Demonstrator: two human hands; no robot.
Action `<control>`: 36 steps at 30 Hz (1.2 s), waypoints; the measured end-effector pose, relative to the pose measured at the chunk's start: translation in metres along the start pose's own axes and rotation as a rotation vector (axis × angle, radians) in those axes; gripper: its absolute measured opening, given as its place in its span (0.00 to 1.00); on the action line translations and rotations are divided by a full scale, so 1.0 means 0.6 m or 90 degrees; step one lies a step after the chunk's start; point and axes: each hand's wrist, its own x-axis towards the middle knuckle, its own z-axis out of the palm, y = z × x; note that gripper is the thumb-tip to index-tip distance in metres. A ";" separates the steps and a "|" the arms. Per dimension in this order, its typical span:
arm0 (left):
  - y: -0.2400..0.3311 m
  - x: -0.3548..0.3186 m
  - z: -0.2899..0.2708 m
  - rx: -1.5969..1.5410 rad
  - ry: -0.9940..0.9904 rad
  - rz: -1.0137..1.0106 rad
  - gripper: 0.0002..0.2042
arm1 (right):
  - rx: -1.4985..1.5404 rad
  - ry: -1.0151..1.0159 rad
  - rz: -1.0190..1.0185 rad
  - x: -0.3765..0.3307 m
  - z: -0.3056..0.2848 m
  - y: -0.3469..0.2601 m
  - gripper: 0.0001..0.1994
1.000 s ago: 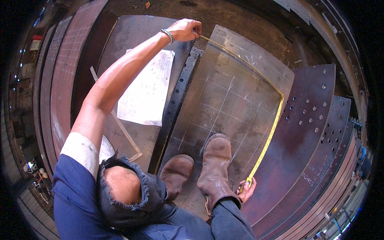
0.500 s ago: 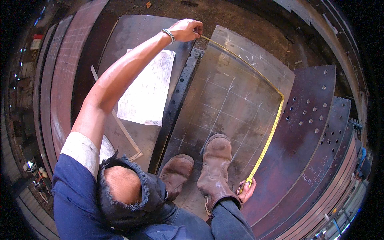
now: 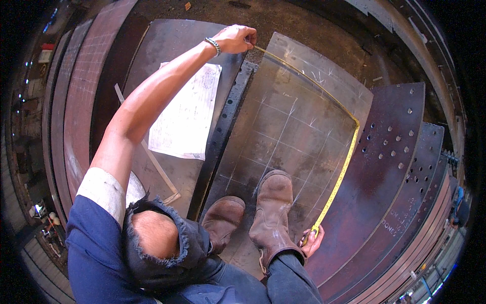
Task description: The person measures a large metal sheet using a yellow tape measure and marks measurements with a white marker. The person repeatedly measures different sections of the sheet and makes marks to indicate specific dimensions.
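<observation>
A yellow tape measure point(image 3: 334, 191) runs bent across a steel plate point(image 3: 283, 134) marked with a chalk grid. At the far edge my left hand point(image 3: 237, 39) pinches the thin end of the tape. My right hand point(image 3: 314, 244), beside my right boot, is closed round the tape's case point(image 3: 311, 233); part of that hand is hidden behind my leg. From the case the blade goes forward along the plate's right side, then folds sharply and slants left to my left hand. My boots point(image 3: 274, 202) rest on the marked plate's near part.
Left of it, a printed paper sheet point(image 3: 186, 114) and a flat metal square point(image 3: 161, 169) lie on another plate point(image 3: 174, 38). A dark bar with holes point(image 3: 229, 109) lies between the plates. To the right are overlapping drilled plates point(image 3: 387, 119). My bare knee point(image 3: 154, 234) shows through torn trousers.
</observation>
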 end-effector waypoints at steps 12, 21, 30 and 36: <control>0.002 -0.002 -0.001 -0.021 0.003 0.038 0.11 | -0.009 0.011 0.027 -0.006 0.006 -0.018 0.24; 0.010 -0.008 -0.003 -0.001 -0.026 0.105 0.10 | 0.008 0.012 0.010 -0.003 0.004 0.000 0.22; 0.066 -0.019 0.000 -0.016 -0.094 0.133 0.09 | 0.049 0.029 -0.019 0.001 0.021 -0.030 0.22; 0.087 -0.005 0.021 -0.043 -0.100 0.165 0.09 | 0.067 0.062 -0.025 -0.001 0.011 -0.018 0.22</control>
